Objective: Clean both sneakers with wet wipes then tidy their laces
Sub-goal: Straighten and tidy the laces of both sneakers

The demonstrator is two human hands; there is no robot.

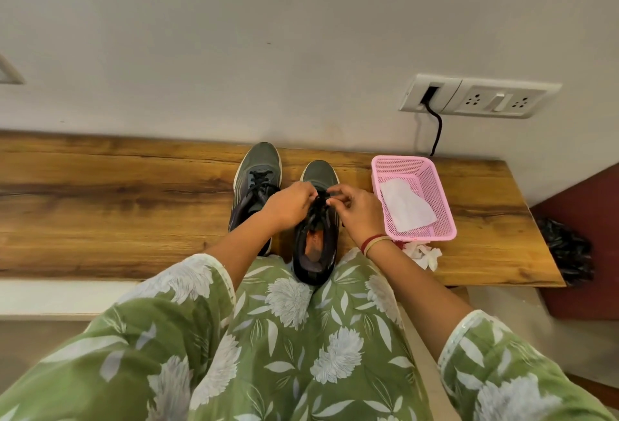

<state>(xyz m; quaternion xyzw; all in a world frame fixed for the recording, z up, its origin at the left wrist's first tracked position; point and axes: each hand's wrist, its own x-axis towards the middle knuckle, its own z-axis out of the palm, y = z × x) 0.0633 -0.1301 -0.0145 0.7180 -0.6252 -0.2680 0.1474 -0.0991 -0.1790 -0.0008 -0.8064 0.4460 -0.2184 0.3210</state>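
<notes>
Pale wall behind, a wooden bench in front of it, and both sneakers stand on the bench toes to the wall. The nearer sneaker sits with its heel over the front edge against the person's lap; the far sneaker is just beside it on the left. Both hands work over the nearer one: the left hand and right hand each have fingers curled and pinched on the black laces.

Likely trouble: a hard pull toward the body could drag the overhanging sneaker off the edge, since nothing else steadies it. A lace end could also slip from the pinch and leave the tie slack. The right wrist is near the pink basket and the crumpled wipes at the bench edge, so a wide elbow might knock those off.

Hard to read: the tie itself is hidden under the fingers, so loop, knot or bow cannot be told. The left forearm covers the far sneaker's heel. Whether either shoe is fully clean cannot be judged. One flat wipe lies in the basket
</notes>
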